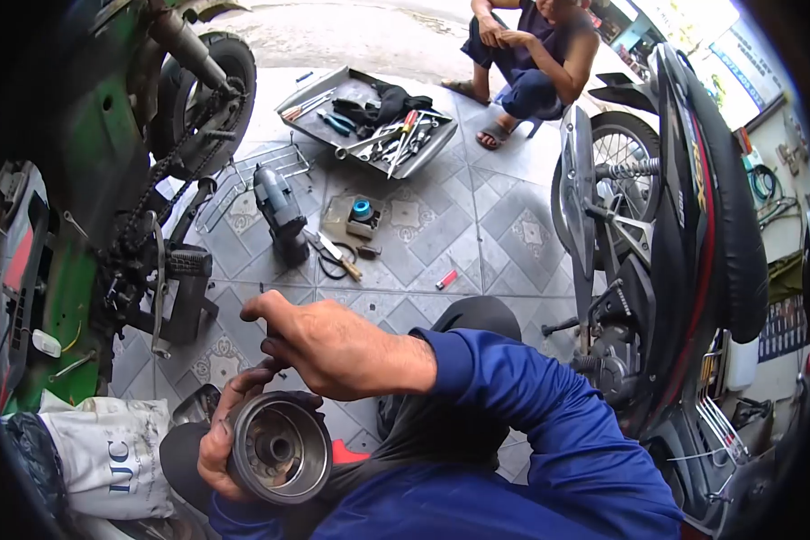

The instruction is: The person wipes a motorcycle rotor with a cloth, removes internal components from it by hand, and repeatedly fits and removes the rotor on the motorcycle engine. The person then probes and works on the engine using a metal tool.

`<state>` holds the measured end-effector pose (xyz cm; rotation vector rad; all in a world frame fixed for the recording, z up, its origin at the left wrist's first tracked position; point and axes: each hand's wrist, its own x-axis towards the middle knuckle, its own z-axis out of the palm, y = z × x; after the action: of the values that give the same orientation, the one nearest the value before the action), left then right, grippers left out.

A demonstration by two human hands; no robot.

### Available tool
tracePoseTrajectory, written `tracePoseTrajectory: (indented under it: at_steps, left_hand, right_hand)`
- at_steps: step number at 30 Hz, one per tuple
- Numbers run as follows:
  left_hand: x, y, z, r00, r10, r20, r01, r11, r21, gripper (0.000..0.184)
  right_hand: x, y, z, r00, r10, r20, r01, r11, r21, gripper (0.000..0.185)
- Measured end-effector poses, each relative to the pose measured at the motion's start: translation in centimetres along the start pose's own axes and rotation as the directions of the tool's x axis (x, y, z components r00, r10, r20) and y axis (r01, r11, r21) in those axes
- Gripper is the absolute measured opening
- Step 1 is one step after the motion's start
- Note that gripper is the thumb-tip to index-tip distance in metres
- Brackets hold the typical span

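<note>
My left hand is wrapped round a cup-shaped metal drum, its open side with a central hub facing up toward me. Just above it, my right hand is closed, with the fingers curled and blackened. Its fingertips meet the raised fingertips of the left hand; whether they pinch something small there is hidden. The drum is over my lap, and a red piece shows at its right side.
A green motorbike frame stands left, a black motorbike right. On the tiles lie a power tool, scissors, a blue ring and a red lighter. Behind are a tool tray and a seated person.
</note>
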<state>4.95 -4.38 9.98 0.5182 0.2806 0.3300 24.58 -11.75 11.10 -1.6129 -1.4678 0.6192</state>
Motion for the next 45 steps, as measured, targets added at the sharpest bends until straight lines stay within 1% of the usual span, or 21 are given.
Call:
tracePoseTrajectory:
  at_steps: [5,7,8,10,15,17,19,21,23,25,27,29,31,35,37,39,40,41,42,43,45]
  left_hand:
    - [0.0,-0.1,-0.5,1.000,0.015,-0.025,-0.014,0.999,0.050,0.079]
    - [0.1,-0.7,-1.6,0.996,0.057,-0.064,-0.062,0.994,-0.087,0.066]
    - [0.2,-0.8,-1.9,0.996,0.057,-0.064,-0.063,0.994,-0.086,0.066]
    - [0.3,-0.9,-2.3,0.989,0.025,-0.147,-0.062,0.966,-0.252,0.049]
    - [0.0,-1.7,-2.6,0.960,-0.002,-0.281,-0.079,0.958,-0.276,0.037]
    - [-0.1,-2.1,-2.9,0.918,-0.117,-0.380,-0.016,0.943,-0.331,0.034]
    - [0.4,-2.0,-2.7,0.933,-0.046,-0.357,-0.044,0.970,-0.240,0.028]
    - [0.1,-2.2,-2.8,0.928,-0.150,-0.341,0.060,0.964,-0.259,0.025]
    - [0.0,-2.6,-2.8,0.894,-0.193,-0.405,0.044,0.936,-0.350,0.029]
    - [0.2,-1.8,-0.9,0.931,-0.264,-0.253,0.132,0.889,-0.439,0.038]
    - [0.1,-2.4,-1.1,0.920,-0.255,-0.297,0.122,0.908,-0.401,0.042]
    - [0.2,-2.8,-2.1,0.916,-0.222,-0.335,0.097,0.931,-0.352,0.047]
    - [0.2,-3.1,-3.4,0.937,-0.202,-0.283,0.134,0.961,-0.243,0.048]
    - [-0.3,-2.9,-3.0,0.919,-0.315,-0.236,0.231,0.917,-0.326,0.050]
    - [0.0,-2.7,-2.9,0.938,-0.329,-0.107,0.280,0.904,-0.322,0.048]
    - [0.2,-2.9,-2.3,0.936,-0.289,-0.202,0.227,0.932,-0.282,0.049]
    - [0.1,-2.8,-2.0,0.926,-0.280,-0.251,0.219,0.944,-0.246,0.050]
    - [0.2,-3.0,-3.0,0.925,-0.279,-0.257,0.186,0.924,-0.334,0.052]
    - [0.5,-3.3,-3.3,0.938,-0.213,-0.273,0.136,0.952,-0.275,0.043]
    - [0.5,-3.2,-3.6,0.935,-0.228,-0.271,0.149,0.948,-0.281,0.043]
    - [0.4,-2.0,-4.3,0.974,-0.103,-0.199,0.020,0.924,-0.381,0.028]
  right_hand:
    - [-0.3,-0.9,-0.2,0.997,0.033,0.070,-0.036,0.999,0.032,0.042]
    - [-0.2,-0.9,0.1,0.998,-0.017,0.058,0.014,0.998,0.055,0.043]
    - [-0.2,-0.8,0.3,0.998,-0.019,0.057,0.016,0.998,0.056,0.043]
    - [0.0,-0.5,0.7,0.990,-0.134,0.041,0.133,0.991,0.024,0.042]
    - [0.3,-0.4,0.9,0.965,-0.234,0.119,0.233,0.972,0.016,0.044]
    - [0.5,-0.3,1.0,0.950,-0.299,0.086,0.302,0.953,-0.020,0.049]
    - [0.5,-0.6,0.9,0.941,-0.328,0.087,0.331,0.943,-0.031,0.050]
    - [0.6,-1.1,1.0,0.948,-0.297,0.111,0.300,0.954,-0.011,0.049]
    - [0.5,-0.9,0.9,0.944,-0.266,0.197,0.278,0.960,-0.035,0.048]
    - [0.6,-1.3,0.7,0.951,-0.253,0.178,0.261,0.965,-0.022,0.046]
    - [0.5,-1.8,0.0,0.915,-0.341,0.217,0.366,0.927,-0.084,0.046]
    - [0.3,-1.7,-0.5,0.900,-0.340,0.274,0.385,0.914,-0.128,0.047]
    - [0.3,-1.6,-0.8,0.882,-0.337,0.329,0.406,0.898,-0.169,0.049]
    - [-0.3,-1.6,-1.1,0.840,-0.378,0.389,0.481,0.852,-0.209,0.053]
    - [-0.1,-1.5,-1.5,0.818,-0.402,0.410,0.522,0.819,-0.238,0.054]
    - [0.1,-1.8,-1.6,0.813,-0.441,0.379,0.559,0.774,-0.298,0.061]
    - [0.1,-1.7,-1.6,0.838,-0.397,0.376,0.512,0.809,-0.289,0.059]
    - [0.0,-1.6,-1.8,0.864,-0.397,0.309,0.480,0.834,-0.272,0.051]
    - [0.1,-1.2,-1.5,0.879,-0.390,0.274,0.464,0.830,-0.308,0.050]
    - [0.0,-1.1,-1.2,0.886,-0.376,0.273,0.451,0.837,-0.310,0.050]
    - [-0.6,-0.9,-0.8,0.931,-0.266,0.251,0.321,0.924,-0.208,0.070]
